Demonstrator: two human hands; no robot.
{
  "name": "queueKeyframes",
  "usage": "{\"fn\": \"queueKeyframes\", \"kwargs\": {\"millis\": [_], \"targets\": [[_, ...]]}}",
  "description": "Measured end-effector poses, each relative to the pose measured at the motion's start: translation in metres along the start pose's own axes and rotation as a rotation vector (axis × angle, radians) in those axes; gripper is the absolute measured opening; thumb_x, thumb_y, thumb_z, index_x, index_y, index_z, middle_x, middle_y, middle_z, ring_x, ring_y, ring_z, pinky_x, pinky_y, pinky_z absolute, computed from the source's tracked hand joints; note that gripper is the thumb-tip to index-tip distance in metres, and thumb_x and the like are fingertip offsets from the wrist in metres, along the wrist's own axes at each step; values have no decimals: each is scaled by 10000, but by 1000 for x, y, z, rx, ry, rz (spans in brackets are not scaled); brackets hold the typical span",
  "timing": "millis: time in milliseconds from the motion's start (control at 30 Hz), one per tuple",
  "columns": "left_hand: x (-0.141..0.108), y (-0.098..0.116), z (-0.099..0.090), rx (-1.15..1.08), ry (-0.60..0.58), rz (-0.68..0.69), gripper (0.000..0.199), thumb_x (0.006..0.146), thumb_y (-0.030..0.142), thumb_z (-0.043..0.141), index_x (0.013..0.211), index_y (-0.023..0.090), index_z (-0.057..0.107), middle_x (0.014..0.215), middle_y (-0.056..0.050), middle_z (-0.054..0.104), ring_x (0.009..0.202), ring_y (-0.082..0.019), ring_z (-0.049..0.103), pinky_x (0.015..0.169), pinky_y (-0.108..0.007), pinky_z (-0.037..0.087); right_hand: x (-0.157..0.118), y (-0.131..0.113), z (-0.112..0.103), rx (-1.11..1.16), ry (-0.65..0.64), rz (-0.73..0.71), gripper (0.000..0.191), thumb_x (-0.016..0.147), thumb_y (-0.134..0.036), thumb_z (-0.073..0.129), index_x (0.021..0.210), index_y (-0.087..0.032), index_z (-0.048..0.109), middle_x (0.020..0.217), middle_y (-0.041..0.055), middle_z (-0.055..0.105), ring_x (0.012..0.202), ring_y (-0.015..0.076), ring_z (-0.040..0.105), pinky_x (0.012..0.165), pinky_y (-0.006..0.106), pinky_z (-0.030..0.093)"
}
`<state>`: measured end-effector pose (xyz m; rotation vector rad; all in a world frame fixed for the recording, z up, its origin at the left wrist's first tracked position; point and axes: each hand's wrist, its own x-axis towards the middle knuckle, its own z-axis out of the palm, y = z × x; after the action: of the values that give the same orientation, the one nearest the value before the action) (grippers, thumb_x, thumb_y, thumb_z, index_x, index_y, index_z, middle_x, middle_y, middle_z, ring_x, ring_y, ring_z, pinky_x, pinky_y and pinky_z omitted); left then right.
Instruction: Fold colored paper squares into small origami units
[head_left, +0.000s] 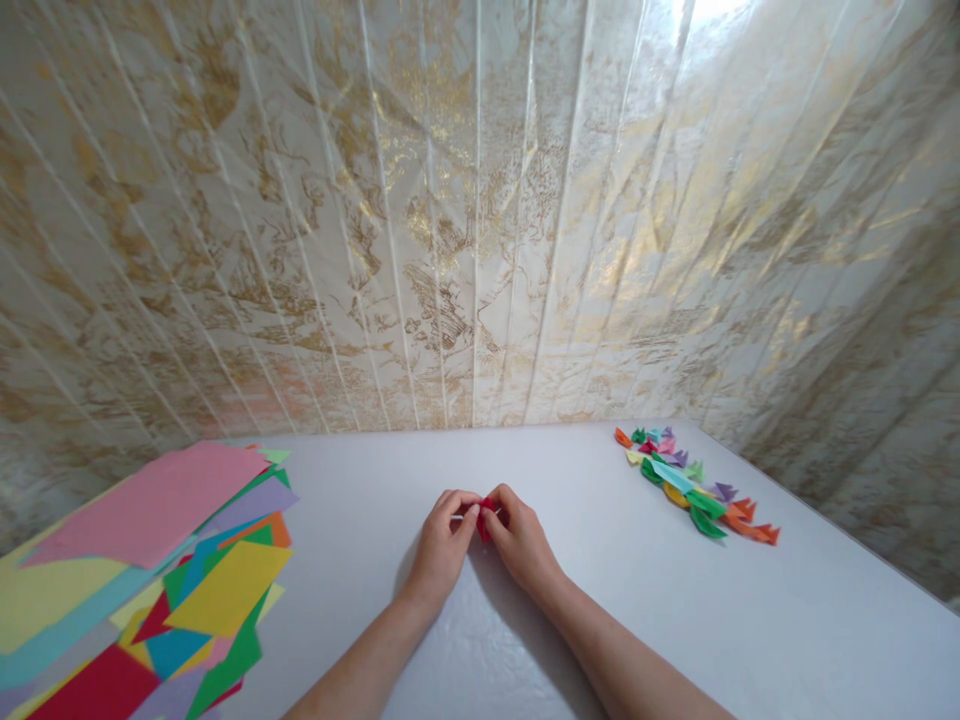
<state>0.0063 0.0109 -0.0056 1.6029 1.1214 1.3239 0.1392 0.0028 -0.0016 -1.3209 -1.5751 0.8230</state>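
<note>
Left hand (442, 538): thumb and forefinger pinched closed on the left edge of the red paper (485, 530), the other fingers curled behind.
Right hand (523, 538): the same tight pinch from the right, thumb laid over the paper; between them the fingers hide much of it.
Red paper: small, folded, smooth and matt, held at the middle of the scene, at or just above the counter (360, 580); I cannot tell if it touches.
Its direction: the visible part tapers to a tip on the near side, its long axis running roughly near to far.
Counter: pale, smooth, with a faint sheen and soft shadows beside both arms.
Folded pieces (671, 476): on the right, well apart from the hands, in a slanting band from far to near right; some leaf-shaped, others with toothed points, in green, orange, purple, yellow and light blue.
Sheets (157, 505): on the left, flat and overlapping, large pink at the far side, smaller straight-edged cuts nearer.
Backdrop (427, 220): pale, creased, gold-patterned, rising beyond the far edge.
</note>
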Motion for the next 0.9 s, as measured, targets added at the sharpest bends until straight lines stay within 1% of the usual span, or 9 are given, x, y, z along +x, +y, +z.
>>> {"fn": "queueKeyframes", "kwargs": {"millis": [167, 333, 467, 700, 900], "targets": [[0, -3, 2, -7, -1, -9, 133, 822, 284, 555, 837, 199, 655, 864, -31, 645, 837, -173, 616, 733, -279, 520, 0, -1, 0, 6, 7, -4, 109, 844, -220, 468, 738, -219, 490, 605, -40, 568, 565, 136, 530, 559, 237, 380], [0, -3, 2, -8, -3, -13, 148, 833, 318, 555, 820, 197, 639, 845, -25, 648, 810, -167, 616, 734, -273, 511, 0, -1, 0, 23, 6, -5, 173, 881, -286, 468, 729, -215, 509, 612, -33, 575, 570, 137, 527, 560, 239, 386], [0, -2, 0, -3, -6, -9, 170, 848, 337, 546, 812, 201, 641, 837, -20, 645, 798, -163, 611, 723, -262, 502, 0, -1, 0, 21, 1, 8, 177, 878, -304, 491, 725, -218, 511, 597, -38, 571, 561, 139, 533, 552, 239, 380], [0, -1, 0, -43, -15, -37, 147, 832, 321, 561, 793, 195, 626, 815, -11, 618, 773, -155, 599, 693, -251, 500, -1, -3, -1, -8, -21, 10, 156, 869, -272, 496, 728, -208, 522, 595, -37, 580, 551, 135, 538, 558, 237, 384], [0, -3, 1, -50, -14, -52, 133, 819, 305, 563, 761, 192, 602, 776, 1, 600, 730, -146, 587, 678, -248, 491, -1, -3, -1, -27, -28, 6, 118, 832, -211, 501, 716, -206, 519, 608, -34, 584, 566, 132, 538, 573, 234, 389]]}}
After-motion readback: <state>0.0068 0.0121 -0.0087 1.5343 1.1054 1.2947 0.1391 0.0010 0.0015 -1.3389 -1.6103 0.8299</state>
